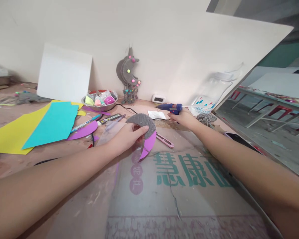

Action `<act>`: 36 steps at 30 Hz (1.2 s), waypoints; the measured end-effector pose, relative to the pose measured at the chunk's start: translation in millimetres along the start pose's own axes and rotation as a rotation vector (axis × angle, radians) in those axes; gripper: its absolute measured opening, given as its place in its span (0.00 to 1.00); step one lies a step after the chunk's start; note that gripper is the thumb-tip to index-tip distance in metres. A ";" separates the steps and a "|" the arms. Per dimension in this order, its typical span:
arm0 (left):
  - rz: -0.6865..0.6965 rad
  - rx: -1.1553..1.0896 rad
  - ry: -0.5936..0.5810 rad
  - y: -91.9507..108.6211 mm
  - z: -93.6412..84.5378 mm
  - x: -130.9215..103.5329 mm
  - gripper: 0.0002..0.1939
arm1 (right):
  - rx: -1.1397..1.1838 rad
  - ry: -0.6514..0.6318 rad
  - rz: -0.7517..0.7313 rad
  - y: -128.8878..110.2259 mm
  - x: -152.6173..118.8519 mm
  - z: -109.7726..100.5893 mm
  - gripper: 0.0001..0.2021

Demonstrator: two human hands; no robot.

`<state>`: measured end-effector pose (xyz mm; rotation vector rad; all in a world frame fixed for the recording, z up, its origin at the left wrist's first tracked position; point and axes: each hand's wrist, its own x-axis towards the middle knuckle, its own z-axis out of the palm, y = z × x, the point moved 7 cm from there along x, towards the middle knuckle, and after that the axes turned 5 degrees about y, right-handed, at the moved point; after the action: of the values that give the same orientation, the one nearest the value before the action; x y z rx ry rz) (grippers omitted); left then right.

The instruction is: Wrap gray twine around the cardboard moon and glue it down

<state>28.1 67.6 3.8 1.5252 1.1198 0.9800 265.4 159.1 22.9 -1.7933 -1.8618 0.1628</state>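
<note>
My left hand (pixel 133 134) pinches a crescent moon cutout (pixel 150 141) over the work surface. Grey yarn covers its upper part, while the lower tip shows bare purple. Farther off to the right, my right hand (pixel 181 118) is closed around the handle of a blue hot glue gun (pixel 170 107), whose nozzle points left. A white scrap of paper (pixel 156 115) lies below the nozzle. Between the hands, a pink utility knife (pixel 165 140) rests on the table. A ball of grey yarn (pixel 206 119) sits just beyond my right wrist.
Yellow sheets (pixel 8 132) and a turquoise sheet (pixel 52 122) lie left, near a bowl of coloured clay packets (pixel 99 105). A finished grey moon ornament (pixel 128 73) hangs on the wall. A small digital clock (pixel 158 98) and a clear jar (pixel 211 91) stand behind.
</note>
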 end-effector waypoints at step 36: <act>0.150 0.264 0.114 12.5 -10.8 -3.8 0.18 | 0.324 -0.210 -0.146 -76.1 -142.6 -5.5 0.13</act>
<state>19.2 65.2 18.0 1.8048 1.2687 1.0640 195.2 13.5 19.3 -1.4605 -1.9687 0.5830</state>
